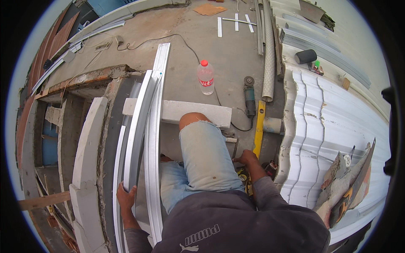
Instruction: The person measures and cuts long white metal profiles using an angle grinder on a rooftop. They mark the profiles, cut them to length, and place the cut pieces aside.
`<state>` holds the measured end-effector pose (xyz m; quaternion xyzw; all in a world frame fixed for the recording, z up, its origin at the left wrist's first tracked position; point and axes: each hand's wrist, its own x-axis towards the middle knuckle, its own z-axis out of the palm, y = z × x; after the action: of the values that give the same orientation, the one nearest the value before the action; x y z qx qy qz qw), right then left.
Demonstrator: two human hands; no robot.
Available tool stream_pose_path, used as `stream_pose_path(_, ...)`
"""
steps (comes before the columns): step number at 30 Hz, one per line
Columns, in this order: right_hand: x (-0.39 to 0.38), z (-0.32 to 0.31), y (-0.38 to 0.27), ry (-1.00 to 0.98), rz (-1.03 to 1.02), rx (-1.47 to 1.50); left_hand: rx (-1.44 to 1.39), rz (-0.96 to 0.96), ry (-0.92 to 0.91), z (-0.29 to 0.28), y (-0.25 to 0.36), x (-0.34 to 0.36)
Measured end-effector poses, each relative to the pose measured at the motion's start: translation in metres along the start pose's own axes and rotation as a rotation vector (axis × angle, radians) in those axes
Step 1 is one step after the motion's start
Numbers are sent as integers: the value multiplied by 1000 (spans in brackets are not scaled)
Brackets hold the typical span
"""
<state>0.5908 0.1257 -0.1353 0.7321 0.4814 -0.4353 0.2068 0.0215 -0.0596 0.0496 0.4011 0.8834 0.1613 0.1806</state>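
Note:
My left hand [126, 196] is closed around the edge of a long silvery metal channel [137, 126], its thumb on the inner side. Beside my left leg runs a second metal channel [153, 173], and both rest across a long white block [196, 113]. To the right of my knee, my right hand [247, 158] has its fingers closed at the end of a thin dark tool [235, 150], whose kind is unclear. Right next to that hand lies a yellow spirit level [258, 131]. Beyond it, an angle grinder [249, 100] with its cord lies on the concrete floor.
A clear bottle with a red cap [205, 78] stands ahead. White corrugated sheets [333, 122] are at the right, with a handsaw [356, 181] on them. A long pipe [268, 63] lies beyond the level. At left, a broken-edged opening [63, 139] drops beside a pale block wall [87, 156].

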Motion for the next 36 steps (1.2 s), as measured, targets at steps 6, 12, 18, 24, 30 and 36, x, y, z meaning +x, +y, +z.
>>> stream_pose_path(6,124,-125,-56,929,-216,284,214,-27,-1,-3,7,4)
stream_pose_path(12,246,-177,-72,697,-99,202,166,-67,97,-16,22,-27)
stream_pose_path(18,268,-193,-63,506,-114,504,118,-59,318,-17,51,-67)
stream_pose_path(24,206,-194,-72,-98,-212,1451,-117,64,350,-3,113,-57)
stream_pose_path(30,18,-199,-116,384,-620,1516,-528,376,-37,39,222,-27)
stream_pose_path(36,-175,-244,-178,512,-1318,1407,-707,871,-40,75,352,-42)
